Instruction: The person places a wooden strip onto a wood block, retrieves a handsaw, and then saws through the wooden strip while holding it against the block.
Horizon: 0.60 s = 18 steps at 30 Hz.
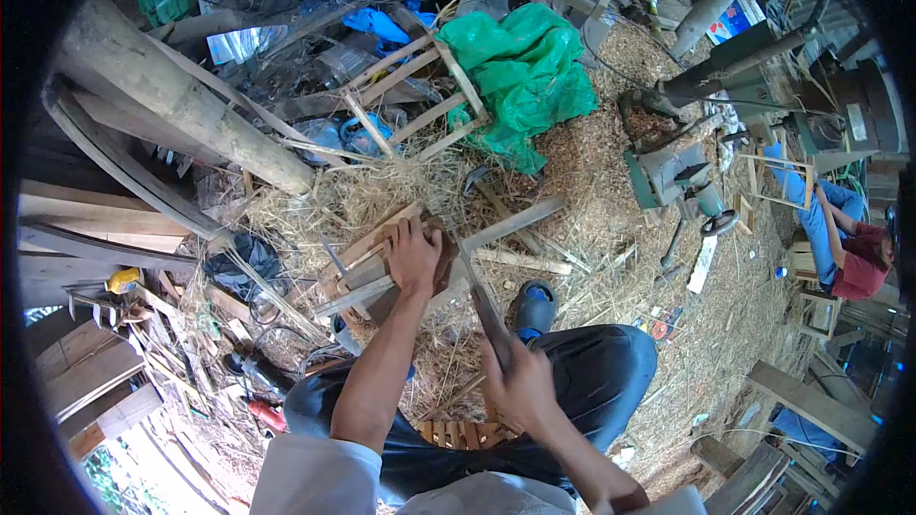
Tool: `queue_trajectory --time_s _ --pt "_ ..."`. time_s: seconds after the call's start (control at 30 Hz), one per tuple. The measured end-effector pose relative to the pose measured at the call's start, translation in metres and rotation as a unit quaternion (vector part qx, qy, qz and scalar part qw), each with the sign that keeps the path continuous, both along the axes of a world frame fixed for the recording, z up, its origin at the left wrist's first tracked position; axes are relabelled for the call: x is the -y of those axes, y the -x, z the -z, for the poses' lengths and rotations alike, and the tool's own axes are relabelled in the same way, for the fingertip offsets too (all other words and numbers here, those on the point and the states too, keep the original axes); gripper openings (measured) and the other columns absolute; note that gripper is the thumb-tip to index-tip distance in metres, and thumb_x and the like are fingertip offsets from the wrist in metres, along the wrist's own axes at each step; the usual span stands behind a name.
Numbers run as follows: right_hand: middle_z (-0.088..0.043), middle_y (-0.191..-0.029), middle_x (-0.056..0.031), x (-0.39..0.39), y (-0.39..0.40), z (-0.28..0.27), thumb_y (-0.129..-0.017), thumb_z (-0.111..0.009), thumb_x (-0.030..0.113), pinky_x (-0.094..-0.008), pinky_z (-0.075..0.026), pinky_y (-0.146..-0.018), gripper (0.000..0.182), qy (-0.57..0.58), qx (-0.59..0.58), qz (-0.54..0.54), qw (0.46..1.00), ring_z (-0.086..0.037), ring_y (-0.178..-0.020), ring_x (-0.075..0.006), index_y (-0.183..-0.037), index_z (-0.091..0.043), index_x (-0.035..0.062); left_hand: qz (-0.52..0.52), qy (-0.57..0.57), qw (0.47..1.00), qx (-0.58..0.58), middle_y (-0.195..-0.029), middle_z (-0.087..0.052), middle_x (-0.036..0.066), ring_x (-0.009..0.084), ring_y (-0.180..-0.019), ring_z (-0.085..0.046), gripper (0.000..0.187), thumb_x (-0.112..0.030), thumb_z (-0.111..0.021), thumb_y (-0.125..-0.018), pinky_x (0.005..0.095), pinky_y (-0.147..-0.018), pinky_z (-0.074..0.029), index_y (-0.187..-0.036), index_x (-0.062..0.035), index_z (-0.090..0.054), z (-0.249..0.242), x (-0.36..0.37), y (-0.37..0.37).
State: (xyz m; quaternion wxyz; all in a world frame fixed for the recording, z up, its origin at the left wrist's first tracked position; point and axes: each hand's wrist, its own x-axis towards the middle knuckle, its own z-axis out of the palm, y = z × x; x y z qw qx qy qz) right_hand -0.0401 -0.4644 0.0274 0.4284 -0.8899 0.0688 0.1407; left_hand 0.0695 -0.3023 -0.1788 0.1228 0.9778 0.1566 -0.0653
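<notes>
My left hand [413, 253] presses on a piece of wood [445, 262] on top of a low wooden work stand [355, 300], its fingers bent over the wood. In my right hand [520, 386] is the handle of a long, dark-bladed tool [487, 310], seemingly a machete. The blade slants up and to the left, its far end beside the wood under my left hand. Whether the blade touches the wood is unclear. Below the stand lie straw and shavings between my feet.
A wooden frame [429, 95] and green plastic sheet [525, 67] lie ahead. At the right stands a green machine with a handwheel [719, 222]; beyond it sits another person [859, 257]. A thick post [181, 95] leans at the left, near a yellow tool [123, 280].
</notes>
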Motion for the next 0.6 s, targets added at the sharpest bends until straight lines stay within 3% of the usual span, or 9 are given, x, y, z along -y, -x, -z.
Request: queue_trajectory --time_s 0.07,0.17,0.23,0.27,0.37,0.47,0.53,0.6 --pt "-0.060 -0.063 -0.0268 -0.024 -0.054 0.067 -0.091 -0.061 0.024 -0.0476 -0.050 -0.056 0.030 -0.038 0.061 0.021 0.997 -0.061 -0.059 -0.0451 -0.090 -0.063 -0.0061 0.002 0.009 1.000 0.005 -0.116 -0.057 0.013 0.0316 -0.114 -0.052 0.044 -0.037 -0.056 -0.085 0.0491 -0.097 -0.039 -0.119 -0.0080 -0.056 -0.004 0.002 0.000" --pt "-0.060 -0.062 -0.0262 -0.038 -0.077 0.072 -0.091 -0.061 0.026 -0.0478 -0.049 -0.057 0.032 0.020 0.008 -0.003 1.000 -0.061 -0.060 -0.0460 -0.090 -0.063 -0.0061 -0.003 0.041 0.999 0.023 -0.115 -0.057 0.013 0.0309 -0.115 -0.050 0.042 -0.036 -0.056 -0.086 0.0473 -0.099 -0.037 -0.116 -0.0064 -0.057 -0.004 -0.005 -0.008" --pt "-0.059 -0.060 -0.0243 -0.015 -0.036 0.044 -0.090 -0.061 0.024 -0.0450 -0.049 -0.054 0.030 0.002 0.020 -0.005 1.000 -0.062 -0.057 -0.0428 -0.092 -0.064 -0.0054 -0.023 0.036 0.999 -0.008 -0.113 -0.057 0.013 0.0311 -0.114 -0.050 0.041 -0.034 -0.056 -0.086 0.0472 -0.100 -0.035 -0.112 -0.0034 -0.058 -0.008 -0.001 -0.010" --pt "-0.059 -0.058 -0.0235 -0.002 -0.014 0.015 -0.090 -0.062 0.022 -0.0432 -0.049 -0.053 0.029 0.005 -0.006 -0.010 1.000 -0.062 -0.055 -0.0405 -0.093 -0.064 -0.0058 -0.020 0.031 0.999 0.039 -0.112 -0.057 0.015 0.0309 -0.112 -0.051 0.040 -0.033 -0.055 -0.085 0.0474 -0.099 -0.036 -0.110 -0.0021 -0.059 -0.008 0.001 -0.007" --pt "-0.057 -0.056 -0.0220 0.024 0.032 -0.042 -0.090 -0.062 0.019 -0.0389 -0.047 -0.049 0.027 -0.012 -0.095 0.017 0.995 -0.062 -0.050 -0.0348 -0.096 -0.064 -0.0067 0.000 0.000 0.999 0.032 -0.107 -0.059 0.014 0.0325 -0.111 -0.051 0.038 -0.034 -0.055 -0.085 0.0461 -0.102 -0.036 -0.110 -0.0060 -0.060 -0.007 0.002 -0.002" --pt "-0.056 -0.057 -0.0232 0.004 0.015 -0.004 -0.091 -0.062 0.022 -0.0383 -0.047 -0.049 0.030 -0.013 -0.014 0.015 1.000 -0.062 -0.051 -0.0367 -0.091 -0.064 -0.0075 0.020 -0.021 0.997 0.070 -0.109 -0.058 0.013 0.0322 -0.110 -0.050 0.039 -0.034 -0.055 -0.086 0.0458 -0.101 -0.036 -0.113 -0.0066 -0.058 0.014 -0.005 0.003" --pt "-0.057 -0.059 -0.0256 -0.015 -0.041 0.050 -0.091 -0.061 0.024 -0.0413 -0.049 -0.052 0.032 -0.018 0.031 0.030 0.999 -0.062 -0.055 -0.0401 -0.087 -0.064 -0.0070 0.011 -0.002 0.999 0.051 -0.111 -0.057 0.012 0.0322 -0.111 -0.050 0.039 -0.035 -0.056 -0.086 0.0464 -0.099 -0.037 -0.114 -0.0071 -0.056 0.012 0.001 0.006" --pt "-0.059 -0.063 -0.0277 -0.037 -0.086 0.056 -0.092 -0.060 0.025 -0.0451 -0.050 -0.055 0.034 0.012 -0.039 0.044 0.998 -0.063 -0.059 -0.0434 -0.082 -0.064 -0.0067 0.014 -0.001 0.999 0.046 -0.111 -0.057 0.012 0.0322 -0.111 -0.050 0.039 -0.034 -0.056 -0.086 0.0465 -0.099 -0.037 -0.115 -0.0072 -0.056 0.002 -0.007 0.000"
